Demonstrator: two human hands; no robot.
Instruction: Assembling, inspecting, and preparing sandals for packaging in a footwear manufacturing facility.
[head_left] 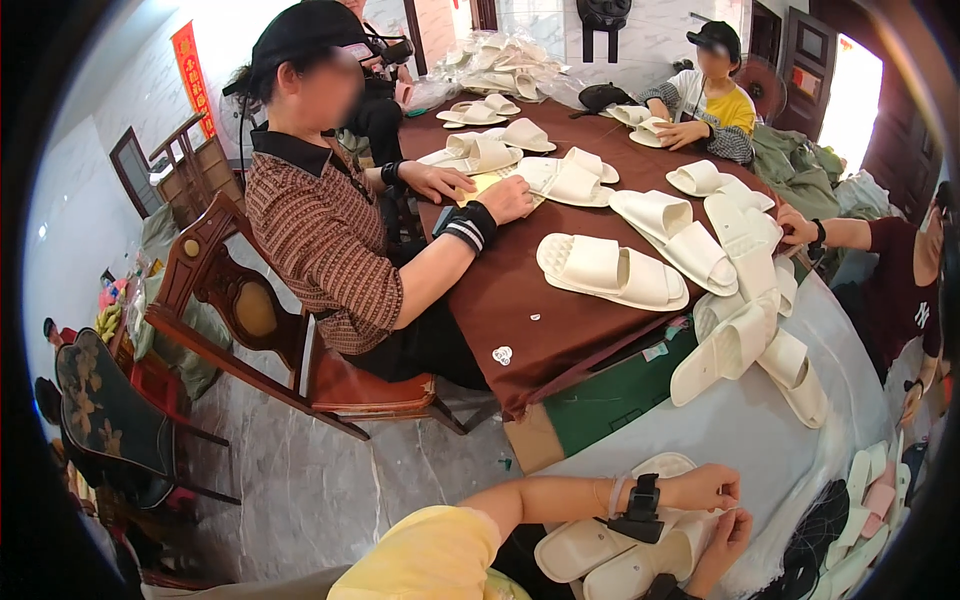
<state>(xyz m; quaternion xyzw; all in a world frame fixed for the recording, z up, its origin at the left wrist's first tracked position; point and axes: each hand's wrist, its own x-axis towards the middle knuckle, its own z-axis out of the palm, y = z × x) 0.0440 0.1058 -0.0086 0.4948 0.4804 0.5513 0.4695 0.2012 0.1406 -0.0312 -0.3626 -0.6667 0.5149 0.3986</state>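
Note:
Near the lower edge my left hand (706, 488) comes in from a yellow sleeve, with a black strap and device on the wrist. Its fingertips are pinched together and meet those of my right hand (728, 538), which is closed too. Something thin and pale shows between the fingertips, too small to make out. Under my arms lie cream slippers: one slipper (585, 550) rests below my left wrist, and another slipper (640, 575) lies beside it, close to my right hand. Part of a further slipper (665, 464) shows behind my left wrist.
A brown-covered table (500, 340) ahead bears many slippers (610, 270). A pile of slippers (750, 340) sits at its near right corner. Co-workers sit left, far right and right. Black thread (815, 535) and more slippers (865, 500) lie at right. A wooden chair (255, 315) stands left.

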